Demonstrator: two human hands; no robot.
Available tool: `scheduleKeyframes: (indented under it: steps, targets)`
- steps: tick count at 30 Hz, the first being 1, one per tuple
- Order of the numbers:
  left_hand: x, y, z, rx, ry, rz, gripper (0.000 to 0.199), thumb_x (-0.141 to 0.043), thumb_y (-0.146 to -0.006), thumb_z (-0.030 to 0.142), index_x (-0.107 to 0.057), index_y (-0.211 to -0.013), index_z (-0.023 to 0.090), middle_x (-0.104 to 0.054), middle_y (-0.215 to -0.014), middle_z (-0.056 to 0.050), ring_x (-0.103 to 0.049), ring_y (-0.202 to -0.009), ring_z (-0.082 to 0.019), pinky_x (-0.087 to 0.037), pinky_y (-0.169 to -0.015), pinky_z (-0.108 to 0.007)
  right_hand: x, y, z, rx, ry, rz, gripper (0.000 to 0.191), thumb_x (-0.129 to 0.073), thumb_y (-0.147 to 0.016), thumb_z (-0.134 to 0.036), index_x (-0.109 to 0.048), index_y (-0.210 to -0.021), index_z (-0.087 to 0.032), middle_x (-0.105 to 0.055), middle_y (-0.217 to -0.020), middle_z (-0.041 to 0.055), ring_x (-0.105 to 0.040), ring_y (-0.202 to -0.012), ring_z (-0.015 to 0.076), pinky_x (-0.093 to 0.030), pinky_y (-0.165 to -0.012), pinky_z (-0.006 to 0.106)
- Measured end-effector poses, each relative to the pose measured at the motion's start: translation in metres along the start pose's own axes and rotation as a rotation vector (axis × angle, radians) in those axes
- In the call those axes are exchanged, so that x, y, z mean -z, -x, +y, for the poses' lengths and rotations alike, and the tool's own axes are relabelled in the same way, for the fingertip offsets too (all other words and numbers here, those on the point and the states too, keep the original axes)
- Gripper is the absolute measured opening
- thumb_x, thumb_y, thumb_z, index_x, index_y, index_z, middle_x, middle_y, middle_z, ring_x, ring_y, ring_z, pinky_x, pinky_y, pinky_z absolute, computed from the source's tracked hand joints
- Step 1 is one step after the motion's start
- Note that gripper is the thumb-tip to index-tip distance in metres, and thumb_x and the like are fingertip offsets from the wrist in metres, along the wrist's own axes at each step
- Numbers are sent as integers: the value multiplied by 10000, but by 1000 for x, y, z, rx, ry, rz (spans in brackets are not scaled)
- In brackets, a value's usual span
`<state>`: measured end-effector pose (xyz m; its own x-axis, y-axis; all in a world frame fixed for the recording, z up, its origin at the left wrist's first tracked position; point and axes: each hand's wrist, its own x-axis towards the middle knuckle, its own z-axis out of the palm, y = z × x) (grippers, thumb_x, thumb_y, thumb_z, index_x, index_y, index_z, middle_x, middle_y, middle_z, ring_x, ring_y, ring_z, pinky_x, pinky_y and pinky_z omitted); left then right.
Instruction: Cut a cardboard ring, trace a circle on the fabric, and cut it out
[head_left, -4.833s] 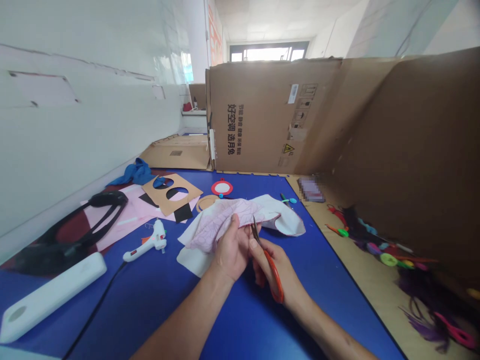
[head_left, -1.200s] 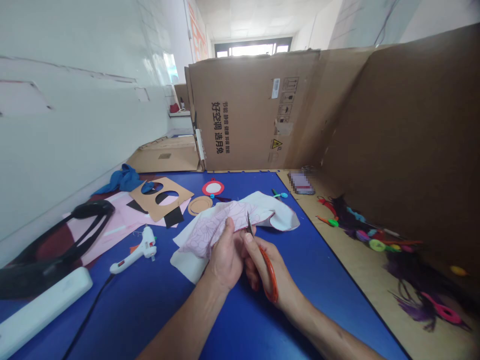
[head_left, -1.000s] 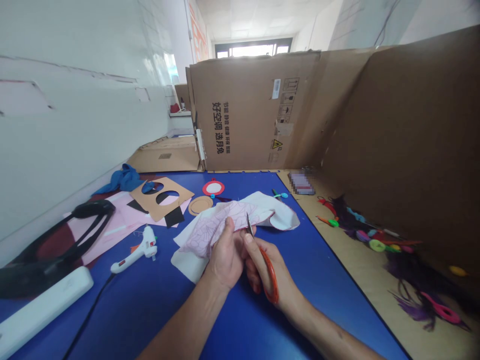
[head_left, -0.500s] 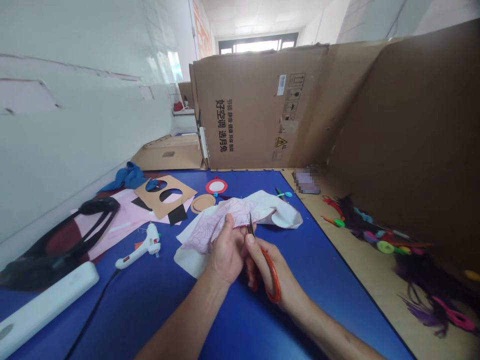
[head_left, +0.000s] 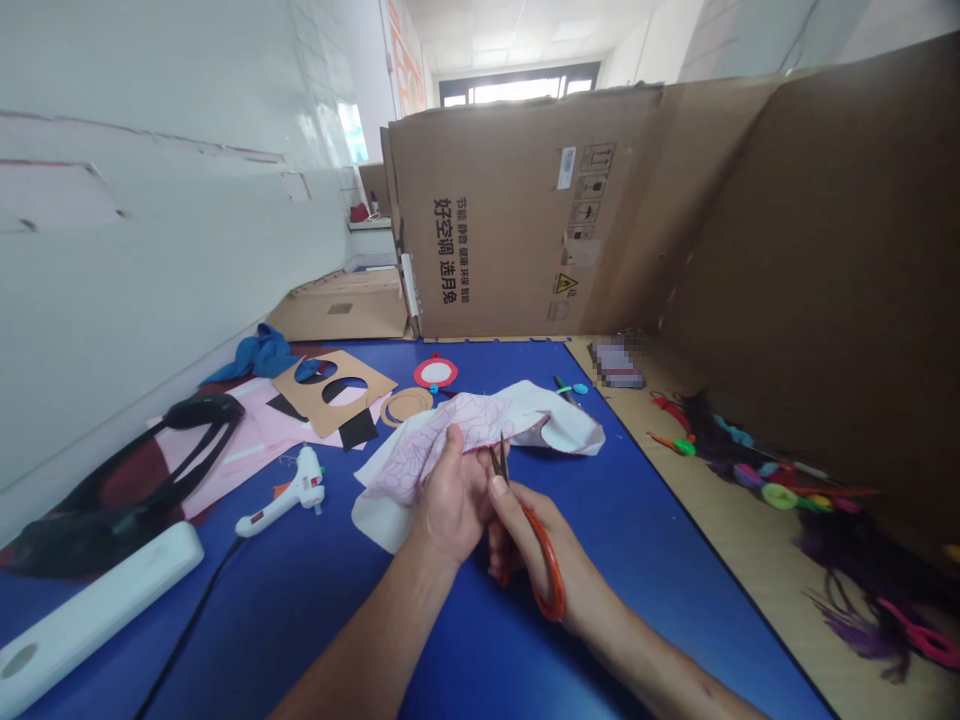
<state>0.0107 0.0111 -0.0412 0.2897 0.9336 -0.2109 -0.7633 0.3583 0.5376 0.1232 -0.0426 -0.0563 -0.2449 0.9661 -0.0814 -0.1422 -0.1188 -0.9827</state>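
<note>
My left hand [head_left: 456, 500] grips a piece of white fabric [head_left: 574, 420] with a pale purple line pattern, its thumb on top and fingers underneath. The cloth spreads over the blue tabletop to both sides of the hand. In my right hand [head_left: 540, 540] is a pair of scissors [head_left: 551, 565] with orange handles and dark blades. Those blades are a little apart, pointing away from me at the cloth's near edge, close to my left fingertips. Whether they touch the fabric I cannot tell.
A white glue gun [head_left: 289, 495] with a black cord lies left, near a white bar [head_left: 97, 620] and black straps [head_left: 180, 440]. Behind are a cardboard sheet with holes [head_left: 315, 410] and a red-rimmed disc [head_left: 435, 373]. Craft bits [head_left: 780, 495] line the right; a tall cardboard box [head_left: 510, 220] stands behind.
The scissor blades have parted slightly from nearly closed. Both hands stay in about the same place on the fabric, and the view has shifted very slightly.
</note>
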Motion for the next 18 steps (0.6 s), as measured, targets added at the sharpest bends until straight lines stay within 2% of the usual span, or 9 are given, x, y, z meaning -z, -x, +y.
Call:
scheduleKeyframes:
  steps: [6, 8, 11, 15, 18]
  targets:
    - [0, -2, 1, -3, 5, 13, 507, -555, -1081, 569, -739, -1141, 100, -759, -805, -83, -619, -526, -137, -403, -418, -220, -2, 0, -1, -1, -9, 18, 676, -564, -914, -885, -545, -785, -222, -522, -514, -50, -508, -395, 123, -439, -396, 232]
    - [0, -2, -1, -28, 1, 6, 473, -588, -1073, 541, -741, -1169, 105, -770, -834, -88, -656, -574, -151, -440, -453, -227, -1, -1, 1, 8, 11, 16, 679, -571, -913, -885, -539, -767, -222, -527, -500, -46, -496, -376, 116, -416, -383, 223]
    - [-1, -1, -3, -91, -11, 10, 415, -632, -1057, 502, -748, -1179, 123, -794, -915, -102, -742, -744, -198, -506, -543, -237, -1, -2, 4, 12, 19, 21, 679, -555, -931, -877, -531, -749, -224, -529, -479, -42, -483, -355, 111, -395, -367, 215]
    - [-2, -1, -4, -59, -41, 9, 442, -681, -1023, 535, -759, -1145, 118, -795, -906, -112, -754, -768, -214, -497, -523, -239, -1, -4, 9, 15, -16, 49, 669, -545, -942, -871, -546, -764, -226, -503, -463, -57, -452, -332, 110, -382, -338, 215]
    - [-4, 0, -4, -92, -7, 28, 407, -665, -1043, 497, -756, -1187, 127, -806, -977, -110, -769, -840, -216, -549, -602, -247, -1, -4, 10, -14, -5, 57, 693, -546, -915, -900, -528, -729, -233, -487, -437, -56, -432, -316, 106, -359, -325, 210]
